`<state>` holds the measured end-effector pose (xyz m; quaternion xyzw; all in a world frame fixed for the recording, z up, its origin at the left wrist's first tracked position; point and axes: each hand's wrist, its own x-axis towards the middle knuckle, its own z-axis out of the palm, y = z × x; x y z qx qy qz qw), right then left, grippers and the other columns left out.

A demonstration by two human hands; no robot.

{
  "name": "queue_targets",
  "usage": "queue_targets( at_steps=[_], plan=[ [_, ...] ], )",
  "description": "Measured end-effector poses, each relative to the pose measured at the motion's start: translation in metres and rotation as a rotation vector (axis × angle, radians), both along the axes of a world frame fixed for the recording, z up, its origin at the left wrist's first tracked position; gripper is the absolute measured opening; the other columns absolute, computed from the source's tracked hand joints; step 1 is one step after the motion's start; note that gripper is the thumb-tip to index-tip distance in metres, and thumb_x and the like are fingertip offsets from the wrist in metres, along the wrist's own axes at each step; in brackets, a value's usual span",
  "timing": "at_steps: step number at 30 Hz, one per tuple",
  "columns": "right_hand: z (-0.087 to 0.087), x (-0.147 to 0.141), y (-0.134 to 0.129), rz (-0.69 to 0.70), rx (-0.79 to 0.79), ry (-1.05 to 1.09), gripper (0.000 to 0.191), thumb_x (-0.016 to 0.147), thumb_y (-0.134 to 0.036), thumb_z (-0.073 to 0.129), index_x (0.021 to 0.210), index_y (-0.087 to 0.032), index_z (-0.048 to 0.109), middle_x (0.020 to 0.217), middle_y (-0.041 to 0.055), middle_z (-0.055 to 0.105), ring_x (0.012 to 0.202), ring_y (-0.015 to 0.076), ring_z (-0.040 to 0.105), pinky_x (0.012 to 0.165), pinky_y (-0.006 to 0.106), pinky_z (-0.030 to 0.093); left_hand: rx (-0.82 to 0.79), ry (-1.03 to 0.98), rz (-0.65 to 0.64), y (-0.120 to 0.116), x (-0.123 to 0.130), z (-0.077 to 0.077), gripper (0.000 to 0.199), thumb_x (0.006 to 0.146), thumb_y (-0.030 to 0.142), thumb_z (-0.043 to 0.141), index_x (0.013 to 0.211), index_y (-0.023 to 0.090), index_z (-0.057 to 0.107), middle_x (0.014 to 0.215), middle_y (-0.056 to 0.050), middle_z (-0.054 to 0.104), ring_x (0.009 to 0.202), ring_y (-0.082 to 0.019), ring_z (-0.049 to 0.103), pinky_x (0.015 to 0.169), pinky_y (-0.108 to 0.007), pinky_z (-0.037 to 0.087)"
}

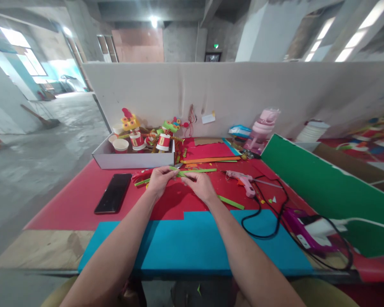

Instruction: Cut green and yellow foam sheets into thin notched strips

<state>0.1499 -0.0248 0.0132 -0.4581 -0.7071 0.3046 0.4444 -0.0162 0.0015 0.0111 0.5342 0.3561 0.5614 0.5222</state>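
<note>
Over the red sheet (166, 202) at the middle of the table, my left hand (161, 180) pinches the left part of a green paper strip (203, 170). My right hand (198, 183) is closed on the same strip a little further right, and the strip's free end sticks out to the right above it. Another green strip (231, 202) lies beside my right wrist, and a further green piece (142, 182) lies left of my left hand. A pink glue gun (243, 181) rests to the right of my hands.
A white box (134, 160) with paper cups and paper figures stands at the back left, a black phone (113, 194) in front of it. Blue sheets (185, 243) line the near edge. On the right are a purple power strip (310, 232), black cable and a green board (326, 187).
</note>
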Motion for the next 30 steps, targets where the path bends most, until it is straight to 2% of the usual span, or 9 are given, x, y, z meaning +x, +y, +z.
queue_targets(
  at_steps=[2, 6, 15, 22, 26, 28, 30],
  plan=[
    [0.0, 0.002, 0.001, 0.047, -0.025, -0.002, 0.026, 0.087, -0.035, 0.055, 0.086, -0.017, 0.074, 0.075, 0.0034, 0.073, 0.066, 0.0162, 0.065, 0.064, 0.025, 0.047, 0.017, 0.007, 0.022, 0.002, -0.002, -0.001, 0.02, 0.063, 0.032, 0.077, 0.07, 0.014, 0.072, 0.056, 0.001, 0.06, 0.055, -0.009, 0.05, 0.056, -0.023, 0.041],
    [-0.002, 0.004, 0.004, 0.041, -0.057, 0.001, 0.038, 0.09, -0.04, 0.048, 0.073, -0.015, 0.07, 0.069, 0.0059, 0.07, 0.065, 0.0164, 0.064, 0.064, 0.026, 0.046, 0.032, 0.014, 0.035, 0.004, -0.005, -0.001, 0.02, 0.065, 0.033, 0.076, 0.071, 0.014, 0.073, 0.053, 0.001, 0.058, 0.054, -0.009, 0.05, 0.056, -0.023, 0.04],
    [-0.001, 0.001, 0.001, 0.117, -0.237, 0.214, 0.043, 0.087, -0.051, 0.049, 0.077, -0.014, 0.069, 0.075, 0.0063, 0.071, 0.069, 0.0151, 0.063, 0.07, 0.027, 0.046, 0.045, 0.014, 0.017, 0.001, -0.002, 0.0, 0.02, 0.065, 0.032, 0.077, 0.074, 0.014, 0.074, 0.057, 0.001, 0.061, 0.056, -0.009, 0.05, 0.06, -0.023, 0.041],
    [0.008, 0.005, -0.003, 0.149, -0.199, 0.128, 0.038, 0.089, -0.043, 0.049, 0.078, -0.014, 0.07, 0.071, 0.0047, 0.068, 0.069, 0.0151, 0.061, 0.071, 0.027, 0.045, 0.047, -0.001, 0.021, 0.002, -0.004, 0.001, 0.02, 0.065, 0.031, 0.077, 0.075, 0.014, 0.075, 0.055, 0.001, 0.06, 0.055, -0.009, 0.051, 0.058, -0.023, 0.04],
    [0.011, 0.008, -0.003, 0.182, -0.15, 0.1, 0.027, 0.086, -0.035, 0.055, 0.094, -0.014, 0.071, 0.074, 0.003, 0.068, 0.071, 0.0144, 0.061, 0.073, 0.026, 0.045, 0.054, 0.002, -0.002, 0.001, -0.006, 0.004, 0.021, 0.065, 0.031, 0.078, 0.075, 0.014, 0.074, 0.058, -0.001, 0.062, 0.056, -0.01, 0.052, 0.06, -0.024, 0.042],
    [0.013, 0.01, -0.003, 0.185, -0.109, 0.074, 0.029, 0.084, -0.032, 0.056, 0.103, -0.015, 0.07, 0.075, 0.002, 0.067, 0.07, 0.0139, 0.059, 0.072, 0.026, 0.045, 0.064, 0.006, -0.03, 0.0, -0.005, 0.004, 0.021, 0.066, 0.032, 0.077, 0.075, 0.014, 0.073, 0.058, -0.001, 0.062, 0.057, -0.01, 0.053, 0.061, -0.024, 0.042],
    [0.015, 0.011, -0.003, 0.186, -0.081, 0.04, 0.029, 0.084, -0.031, 0.056, 0.104, -0.016, 0.07, 0.074, 0.0014, 0.067, 0.069, 0.0138, 0.058, 0.07, 0.025, 0.044, 0.07, 0.024, -0.055, 0.0, -0.004, 0.003, 0.021, 0.067, 0.033, 0.076, 0.074, 0.014, 0.072, 0.057, -0.001, 0.061, 0.057, -0.01, 0.053, 0.061, -0.024, 0.043]
  ],
)
